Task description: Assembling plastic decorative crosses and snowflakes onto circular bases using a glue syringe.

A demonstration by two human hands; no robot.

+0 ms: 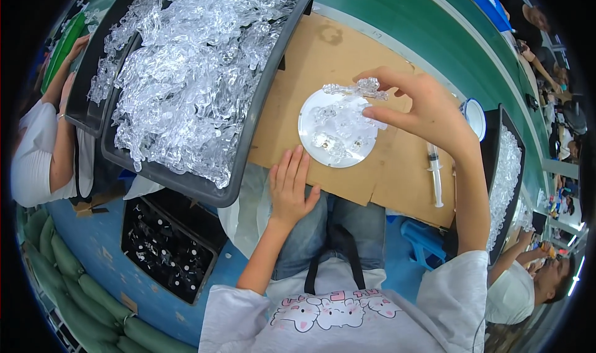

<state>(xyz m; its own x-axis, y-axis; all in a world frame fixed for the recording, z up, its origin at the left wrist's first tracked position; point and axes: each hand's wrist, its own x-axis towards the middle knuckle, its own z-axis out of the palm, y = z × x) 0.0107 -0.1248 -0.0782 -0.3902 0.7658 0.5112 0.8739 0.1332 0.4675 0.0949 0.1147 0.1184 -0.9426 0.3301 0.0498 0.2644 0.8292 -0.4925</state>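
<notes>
Your right hand (428, 108) pinches a clear, branched plastic piece (367, 88) at the round white plate's (305, 135) one o'clock; slackening could drop it. Your left hand (290, 188) lies flat, empty.

Clear plastic pieces (338, 129) glint against a white plate (307, 126) and tan cardboard (403, 173).
The tabletop (366, 8) is green, the large tray (174, 190) dark grey; a pale shirt (447, 303) carries a pink-and-white cartoon-animal print (332, 312).
</notes>
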